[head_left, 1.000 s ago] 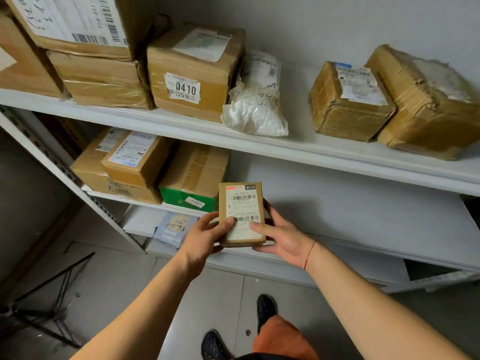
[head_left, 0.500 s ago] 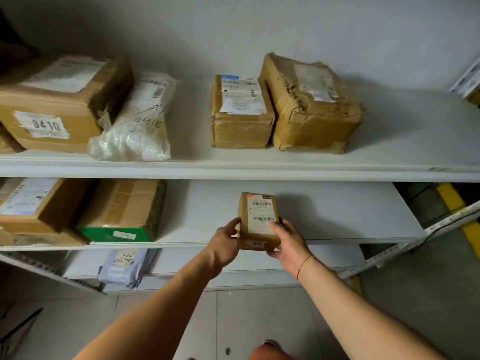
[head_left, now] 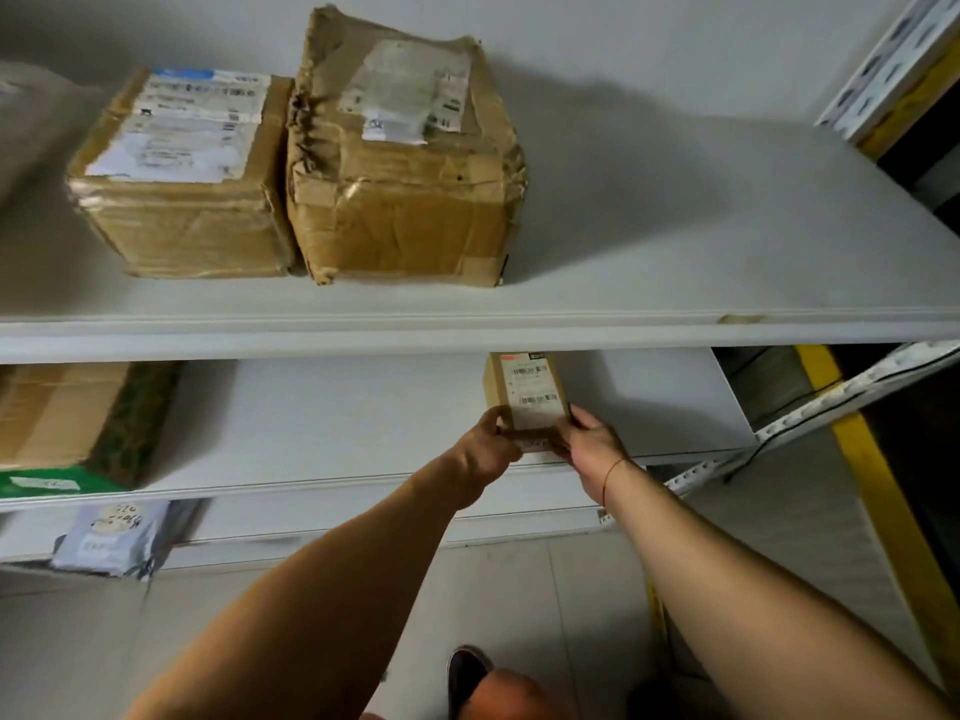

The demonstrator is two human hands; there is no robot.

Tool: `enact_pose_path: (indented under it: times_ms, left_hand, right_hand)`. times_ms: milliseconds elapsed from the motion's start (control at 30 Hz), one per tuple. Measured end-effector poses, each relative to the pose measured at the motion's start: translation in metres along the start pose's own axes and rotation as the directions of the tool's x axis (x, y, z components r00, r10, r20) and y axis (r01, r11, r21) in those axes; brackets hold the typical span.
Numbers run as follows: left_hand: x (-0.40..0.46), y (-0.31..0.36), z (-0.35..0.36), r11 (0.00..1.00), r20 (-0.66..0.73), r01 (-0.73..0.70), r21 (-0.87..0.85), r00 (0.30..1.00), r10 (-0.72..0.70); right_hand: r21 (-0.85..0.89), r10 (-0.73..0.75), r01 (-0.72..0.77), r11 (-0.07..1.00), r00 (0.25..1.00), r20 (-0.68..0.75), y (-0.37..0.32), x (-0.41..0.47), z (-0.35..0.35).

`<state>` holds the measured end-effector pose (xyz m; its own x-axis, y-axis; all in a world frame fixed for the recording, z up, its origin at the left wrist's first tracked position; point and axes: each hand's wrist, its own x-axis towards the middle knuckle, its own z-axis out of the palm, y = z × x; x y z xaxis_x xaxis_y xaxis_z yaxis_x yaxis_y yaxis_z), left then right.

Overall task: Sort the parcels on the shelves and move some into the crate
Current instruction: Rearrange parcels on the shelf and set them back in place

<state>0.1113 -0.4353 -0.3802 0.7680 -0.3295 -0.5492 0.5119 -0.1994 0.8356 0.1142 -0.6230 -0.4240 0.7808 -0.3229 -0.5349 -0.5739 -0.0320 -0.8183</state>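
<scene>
Gripping small brown cardboard parcel with white barcode label (head_left: 524, 394) at near end, left hand (head_left: 485, 452) and right hand (head_left: 589, 446) pinching sides; looks light, stiff, best held by side edges.

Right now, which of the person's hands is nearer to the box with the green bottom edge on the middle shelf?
Left. The left hand grips the small labelled cardboard parcel on the side facing the green-edged box; the right hand holds the parcel's far side.
</scene>
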Motion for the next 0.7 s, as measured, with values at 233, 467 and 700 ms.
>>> enact_pose_path:
  times_ms: [233, 467, 700]
  left_hand:
    - [-0.001, -0.011, -0.015, 0.999, -0.054, 0.044, -0.001, 0.998, -0.044]
    - [-0.063, -0.017, -0.097, 0.996, -0.261, -0.086, -0.005, 0.962, 0.082]
    - [-0.15, -0.04, -0.215, 0.98, -0.506, -0.15, 0.132, 0.84, 0.196]
  right_hand:
    - [-0.258, -0.099, 0.061, 0.964, 0.986, -0.137, -0.012, -0.014, 0.005]
    - [-0.431, -0.422, 0.367, 0.825, 0.906, -0.036, -0.04, -0.072, 0.073]
    - [-0.424, -0.413, 0.519, 0.743, 0.853, 0.319, -0.052, -0.139, 0.221]
